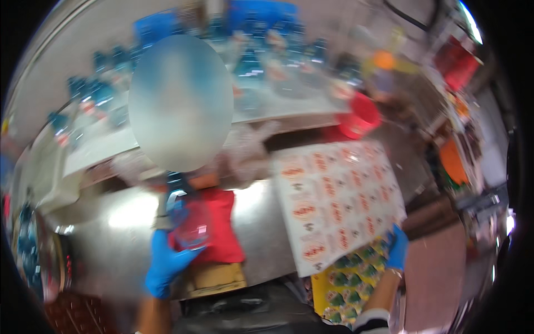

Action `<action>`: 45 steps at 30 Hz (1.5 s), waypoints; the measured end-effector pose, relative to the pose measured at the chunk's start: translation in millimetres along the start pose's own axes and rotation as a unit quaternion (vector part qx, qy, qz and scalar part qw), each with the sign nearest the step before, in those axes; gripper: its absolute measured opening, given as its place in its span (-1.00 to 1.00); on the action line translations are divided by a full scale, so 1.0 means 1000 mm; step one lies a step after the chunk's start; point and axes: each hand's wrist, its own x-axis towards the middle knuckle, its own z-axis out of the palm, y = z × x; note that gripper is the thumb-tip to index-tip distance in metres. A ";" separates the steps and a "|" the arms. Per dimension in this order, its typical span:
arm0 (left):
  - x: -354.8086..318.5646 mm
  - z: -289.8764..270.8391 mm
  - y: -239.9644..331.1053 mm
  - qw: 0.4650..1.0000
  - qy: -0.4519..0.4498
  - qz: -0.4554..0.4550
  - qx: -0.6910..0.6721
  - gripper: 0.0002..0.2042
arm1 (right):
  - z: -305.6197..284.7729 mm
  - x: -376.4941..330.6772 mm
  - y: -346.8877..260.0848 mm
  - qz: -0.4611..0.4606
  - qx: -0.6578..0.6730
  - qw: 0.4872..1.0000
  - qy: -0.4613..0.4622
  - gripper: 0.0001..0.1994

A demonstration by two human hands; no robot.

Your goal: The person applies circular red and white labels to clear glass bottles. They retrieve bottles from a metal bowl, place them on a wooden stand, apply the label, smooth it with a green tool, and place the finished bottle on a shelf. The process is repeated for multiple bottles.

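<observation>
Plainly, the weak point is the left hand: its blue-gloved fingers are closed around a clear bottle held low over the steel table, and a smooth glove on smooth plastic could let it slide and drop onto the red cloth beneath. The right hand, also gloved, pinches the lower corner of a big white sheet of stickers with red marks (blurred, so its grip looks light), and the sheet could sag or slip off the table edge. Below it lies a yellow sheet of green round stickers. More blue-capped bottles crowd the far counter near a red bucket.
</observation>
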 end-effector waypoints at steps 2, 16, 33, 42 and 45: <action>0.001 0.006 0.000 0.998 0.011 0.017 -0.062 0.05 | 0.001 -0.011 -0.013 -0.249 -0.205 0.945 0.057 -0.70; 0.005 -0.010 -0.017 0.994 -0.043 0.069 -0.068 0.16 | 0.308 -0.269 -0.131 -0.289 -0.271 0.615 -0.681 -0.78; 0.008 -0.005 0.005 0.981 -0.053 0.004 -0.187 0.00 | 0.366 -0.265 -0.091 -0.267 -0.148 0.741 -0.598 -0.67; 0.046 -0.012 0.041 0.927 0.004 -0.208 -0.312 -0.43 | 0.311 -0.279 -0.034 -0.064 -0.087 0.768 -0.631 -0.51; 0.055 -0.013 0.042 0.913 0.010 -0.285 -0.293 -0.67 | 0.311 -0.285 -0.027 -0.085 -0.080 0.782 -0.612 -0.49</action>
